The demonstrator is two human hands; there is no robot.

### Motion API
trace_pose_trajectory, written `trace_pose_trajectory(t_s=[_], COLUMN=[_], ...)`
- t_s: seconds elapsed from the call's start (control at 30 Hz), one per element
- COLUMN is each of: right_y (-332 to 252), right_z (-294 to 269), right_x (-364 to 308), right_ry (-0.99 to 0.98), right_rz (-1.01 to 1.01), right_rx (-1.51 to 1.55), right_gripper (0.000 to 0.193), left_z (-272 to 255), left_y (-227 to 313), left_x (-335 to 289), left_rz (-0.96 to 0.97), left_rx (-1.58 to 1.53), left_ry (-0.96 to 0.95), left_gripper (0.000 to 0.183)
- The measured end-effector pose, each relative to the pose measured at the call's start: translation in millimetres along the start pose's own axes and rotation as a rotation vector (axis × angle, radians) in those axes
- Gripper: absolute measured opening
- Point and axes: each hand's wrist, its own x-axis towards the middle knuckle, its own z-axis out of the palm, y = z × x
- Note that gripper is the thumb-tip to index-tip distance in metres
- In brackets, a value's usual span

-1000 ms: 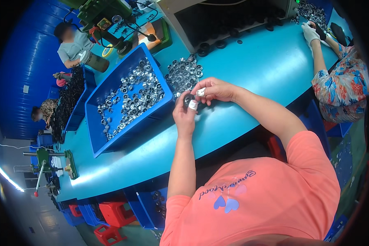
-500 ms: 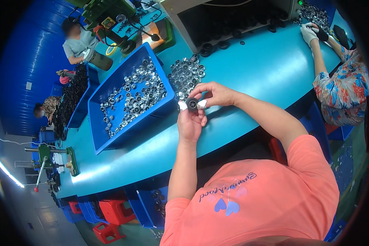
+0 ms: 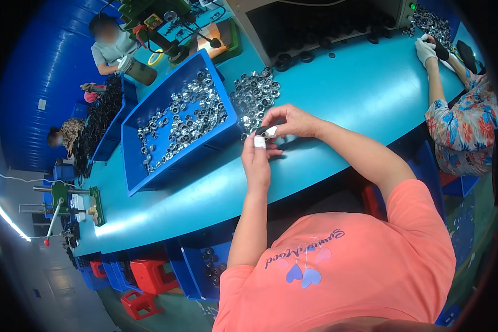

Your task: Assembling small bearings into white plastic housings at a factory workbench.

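Close above the blue-green table, my left hand [image 3: 255, 161] and my right hand [image 3: 292, 121] meet around a small black wheel [image 3: 261, 131]. Fingers of both hands are closed on it and cover most of it. White wraps sit on both thumbs. Just beyond my hands lies a loose pile of shiny silver wheel hubs [image 3: 254, 91] on the table. To the left stands a blue bin [image 3: 128, 135], with many more silver hubs [image 3: 196, 124] spread inside.
Black rings [image 3: 306, 56] lie before a grey-framed box [image 3: 249, 27] at the back. A green press [image 3: 149, 25] stands far left, another [image 3: 97, 206] at the table's left end. A co-worker's gloved hand [image 3: 425, 51] works at the right. Red stools [image 3: 149, 275] stand below.
The black wheel has been turned: its round face, visible before, is now mostly hidden by my fingers and thumbs. My left thumb has moved over the wheel. The whole view has shifted slightly.
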Motion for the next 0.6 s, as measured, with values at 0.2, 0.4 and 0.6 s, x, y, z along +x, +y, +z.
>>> trace_pose_trajectory(t_s=[0.2, 0.4, 0.6], right_y=[3.8, 10.1, -2.7], right_z=[3.1, 0.2, 5.0], right_x=[-2.3, -2.1, -7.2], right_ry=[0.003, -0.025, -0.079], right_rz=[0.049, 0.156, 0.147], right_rx=[0.072, 0.365, 0.444], right_gripper=[0.023, 0.026, 0.032], left_z=[0.1, 4.8, 2.4], left_y=[6.9, 8.5, 16.3], left_x=[-0.8, -5.7, -9.7], left_rz=[0.035, 0.106, 0.102], left_rx=[0.261, 0.040, 0.174], left_ry=[0.036, -0.056, -0.062], left_gripper=[0.035, 0.053, 0.061])
